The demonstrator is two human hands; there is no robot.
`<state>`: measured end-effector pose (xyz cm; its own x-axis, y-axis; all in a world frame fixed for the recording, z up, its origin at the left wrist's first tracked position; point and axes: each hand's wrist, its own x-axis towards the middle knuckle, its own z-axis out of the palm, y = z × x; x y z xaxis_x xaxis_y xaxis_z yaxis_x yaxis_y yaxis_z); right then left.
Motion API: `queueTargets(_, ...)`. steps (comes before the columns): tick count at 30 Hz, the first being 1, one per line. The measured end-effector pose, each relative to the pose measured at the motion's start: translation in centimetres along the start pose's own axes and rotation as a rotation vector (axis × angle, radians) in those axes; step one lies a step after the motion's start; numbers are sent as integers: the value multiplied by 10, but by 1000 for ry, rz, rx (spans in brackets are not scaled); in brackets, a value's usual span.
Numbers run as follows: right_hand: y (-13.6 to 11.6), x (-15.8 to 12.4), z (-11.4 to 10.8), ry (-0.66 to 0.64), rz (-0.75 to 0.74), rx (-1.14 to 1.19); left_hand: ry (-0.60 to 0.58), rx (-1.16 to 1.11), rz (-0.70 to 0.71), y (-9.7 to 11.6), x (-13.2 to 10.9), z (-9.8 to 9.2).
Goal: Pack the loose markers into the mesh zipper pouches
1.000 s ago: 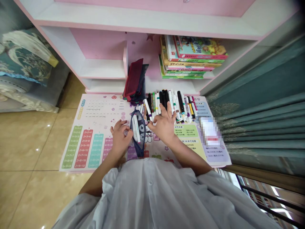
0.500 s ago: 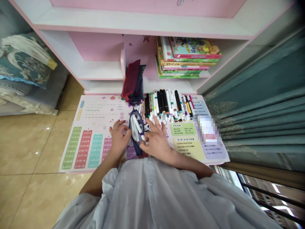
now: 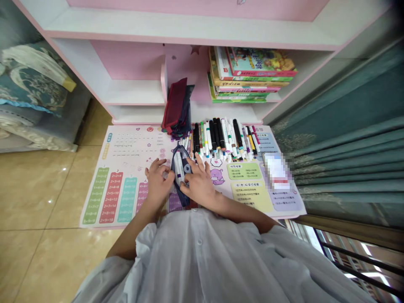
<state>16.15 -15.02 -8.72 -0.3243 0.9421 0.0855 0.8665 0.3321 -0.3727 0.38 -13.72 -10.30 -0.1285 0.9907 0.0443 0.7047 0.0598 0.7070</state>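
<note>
An unzipped dark blue pencil pouch (image 3: 180,196) lies on the printed desk mat in front of me. White markers (image 3: 178,165) with a purple band lie lengthwise inside it. At the pouch's left edge, my left hand (image 3: 158,179) pinches the rim between thumb and forefinger, its other fingers raised. My right hand (image 3: 201,182) reaches over the right rim, with thumb and forefinger closed at the lower end of a marker. The right middle fingers stretch forward, and part of the pouch is hidden beneath that hand.
A row of several markers and pens (image 3: 221,136) lies beyond the pouch. Dark red and blue mesh pouches (image 3: 175,105) stand left of it. Stacked books (image 3: 252,80) sit on the shelf. A phone (image 3: 277,170), partly blurred, lies at the mat's right side, near a green curtain (image 3: 341,139).
My right hand has moved slightly left, bringing the purple-banded marker from a slant across the right rim to lie in line with the pouch. My left hand stays at the rim.
</note>
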Motion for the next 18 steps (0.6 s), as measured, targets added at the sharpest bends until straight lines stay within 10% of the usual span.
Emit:
queueTargets(10,38,40,-16,270,156,-39,-9,-4,-20,-4,1,-2)
queueTargets(18,57,98,-7,113,165,-162,-31,-11,-33,-3,3,-7)
